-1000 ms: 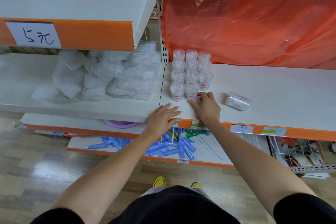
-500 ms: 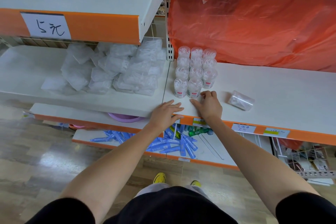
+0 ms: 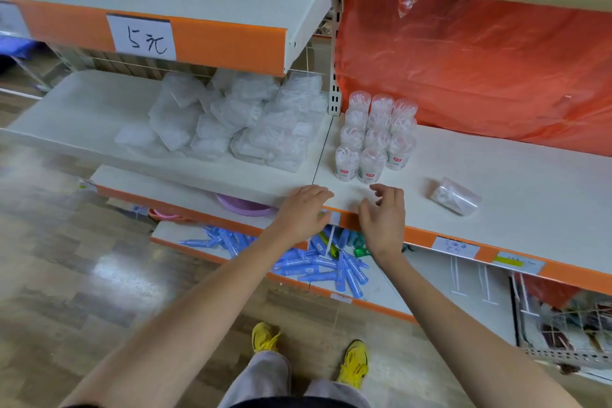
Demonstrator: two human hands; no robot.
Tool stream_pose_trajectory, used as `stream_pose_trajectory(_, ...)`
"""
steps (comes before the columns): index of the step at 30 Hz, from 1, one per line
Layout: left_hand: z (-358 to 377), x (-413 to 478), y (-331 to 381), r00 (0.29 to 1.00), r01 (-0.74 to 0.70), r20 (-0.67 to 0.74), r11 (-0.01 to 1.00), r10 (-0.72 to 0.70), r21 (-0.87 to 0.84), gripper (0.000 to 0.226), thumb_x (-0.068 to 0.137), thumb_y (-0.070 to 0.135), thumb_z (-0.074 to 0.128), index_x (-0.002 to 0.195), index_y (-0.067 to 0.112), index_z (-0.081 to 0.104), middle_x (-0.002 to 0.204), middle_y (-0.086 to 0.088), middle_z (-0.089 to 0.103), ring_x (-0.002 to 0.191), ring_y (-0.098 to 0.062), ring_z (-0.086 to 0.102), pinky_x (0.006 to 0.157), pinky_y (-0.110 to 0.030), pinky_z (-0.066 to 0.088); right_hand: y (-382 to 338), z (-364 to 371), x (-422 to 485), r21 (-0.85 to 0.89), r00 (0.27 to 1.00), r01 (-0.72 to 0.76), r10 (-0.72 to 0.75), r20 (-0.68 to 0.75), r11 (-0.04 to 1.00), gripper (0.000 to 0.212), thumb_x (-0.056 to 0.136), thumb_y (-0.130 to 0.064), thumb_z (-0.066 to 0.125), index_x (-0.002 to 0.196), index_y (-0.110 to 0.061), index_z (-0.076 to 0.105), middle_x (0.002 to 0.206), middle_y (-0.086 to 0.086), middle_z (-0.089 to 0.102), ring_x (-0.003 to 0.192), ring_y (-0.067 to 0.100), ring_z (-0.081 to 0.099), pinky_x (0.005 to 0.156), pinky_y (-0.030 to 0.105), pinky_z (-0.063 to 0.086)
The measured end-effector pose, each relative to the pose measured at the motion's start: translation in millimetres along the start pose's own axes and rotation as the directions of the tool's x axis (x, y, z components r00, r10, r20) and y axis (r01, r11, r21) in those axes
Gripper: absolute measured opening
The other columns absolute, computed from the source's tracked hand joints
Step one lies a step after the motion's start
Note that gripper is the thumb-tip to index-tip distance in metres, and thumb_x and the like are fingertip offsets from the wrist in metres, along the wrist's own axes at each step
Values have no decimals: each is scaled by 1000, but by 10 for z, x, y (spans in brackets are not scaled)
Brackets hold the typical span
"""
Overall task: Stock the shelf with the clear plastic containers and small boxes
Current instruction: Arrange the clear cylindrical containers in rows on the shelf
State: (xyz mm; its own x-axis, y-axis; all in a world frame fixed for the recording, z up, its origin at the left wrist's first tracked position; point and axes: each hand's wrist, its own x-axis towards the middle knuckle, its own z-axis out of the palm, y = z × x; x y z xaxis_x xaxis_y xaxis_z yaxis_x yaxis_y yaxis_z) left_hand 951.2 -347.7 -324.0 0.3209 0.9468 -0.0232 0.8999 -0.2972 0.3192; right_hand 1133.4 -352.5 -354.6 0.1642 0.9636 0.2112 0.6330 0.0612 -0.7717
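Clear plastic containers (image 3: pixel 376 136): upright in a tight block at the left end of the shelf (image 3: pixel 530 175), close to the back. Lone container (image 3: pixel 455 197) on its side further right (well apart from the block). Left hand (image 3: pixel 303 209): palm down at the shelf's front edge, fingers relaxed, empty. Right hand (image 3: pixel 384 219): just in front of the block, fingers loosely curled, gripping nothing.

Bare shelf (image 3: pixel 530 182) btwn upright containers (image 3: pixel 376 139) & toppled container (image 3: pixel 455 196) (orange sheet (image 3: pixel 480 69) behind); boxes (image 3: pixel 251 122) crowd left.
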Motion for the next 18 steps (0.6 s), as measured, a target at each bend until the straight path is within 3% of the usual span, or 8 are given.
stream_pose_trajectory(8, -419, -345, -727, 995, 19, -93, 1000, -20, -8, 40, 95, 27, 54, 132, 13, 56, 136, -2, 55, 130, -19, 44, 107, -28, 23, -673, 358, -77, -60, 986, 168, -167, 29, 984, 28, 89, -17, 63, 116, -10, 59, 109, 5, 53, 95, 20, 55, 83, 35, 46)
stream_pose_trajectory(14, -766, -744, -1512, 987, 28, -158, 999, -31, -27, 36, 91, 23, 59, 125, 11, 61, 130, -4, 60, 125, -22, 50, 104, -29, 28, -1358, 945, -152, -71, 986, 166, -164, 31, 984, 29, 90, -18, 62, 118, -11, 60, 116, 6, 55, 98, 20, 57, 83, 33, 46)
stream_pose_trajectory(18, -889, -987, -1979, 986, 33, -162, 999, -37, -26, 36, 90, 20, 58, 126, 11, 61, 130, -2, 59, 125, -20, 49, 105, -28, 28, -1786, 1395, -254, -48, 984, 180, -180, 6, 982, 27, 88, -13, 63, 115, -9, 61, 115, 8, 55, 97, 24, 59, 83, 39, 49)
